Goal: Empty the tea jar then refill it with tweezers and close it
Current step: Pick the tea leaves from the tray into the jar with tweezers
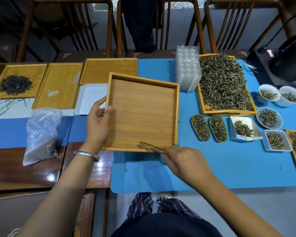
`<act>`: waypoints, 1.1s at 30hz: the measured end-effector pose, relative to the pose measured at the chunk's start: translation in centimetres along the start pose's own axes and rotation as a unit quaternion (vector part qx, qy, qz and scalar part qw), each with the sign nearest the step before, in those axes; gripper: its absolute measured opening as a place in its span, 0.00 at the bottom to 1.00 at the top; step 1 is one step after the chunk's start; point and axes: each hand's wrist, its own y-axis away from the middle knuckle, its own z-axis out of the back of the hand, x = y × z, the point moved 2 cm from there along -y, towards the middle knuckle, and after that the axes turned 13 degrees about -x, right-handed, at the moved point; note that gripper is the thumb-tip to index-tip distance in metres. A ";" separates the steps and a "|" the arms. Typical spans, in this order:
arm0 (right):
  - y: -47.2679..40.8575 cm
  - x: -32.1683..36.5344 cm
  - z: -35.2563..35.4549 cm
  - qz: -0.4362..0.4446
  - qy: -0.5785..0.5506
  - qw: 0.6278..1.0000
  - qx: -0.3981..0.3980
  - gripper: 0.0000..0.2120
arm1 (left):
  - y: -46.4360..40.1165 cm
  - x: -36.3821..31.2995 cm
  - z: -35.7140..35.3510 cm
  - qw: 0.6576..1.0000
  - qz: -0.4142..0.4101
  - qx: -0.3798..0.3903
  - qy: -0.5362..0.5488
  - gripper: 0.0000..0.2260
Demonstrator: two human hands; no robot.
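My left hand (99,115) grips the left rim of a square bamboo tray (142,112), lifted and tilted over the blue mat. Its floor shows no tea. My right hand (181,159) pinches brown bamboo tweezers (150,147), whose tips lie on the tray's near rim. A round clear rim, apparently the tea jar (161,159), peeks out under the tray's near right corner, mostly hidden by the tray and my right hand. No lid is seen.
A large tray of loose green tea (224,84) sits at the right, with small dishes and scoops of tea (200,130) around it. Stacked clear cups (188,72) stand behind. Flat wooden trays (58,86), a white tray (91,98) and a plastic bag (41,134) lie at the left.
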 end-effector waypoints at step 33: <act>2.1 -6.6 3.0 -0.106 0.078 0.987 0.088 0.10 | 0.2 -0.6 -0.1 1.000 0.004 0.004 -0.023 0.16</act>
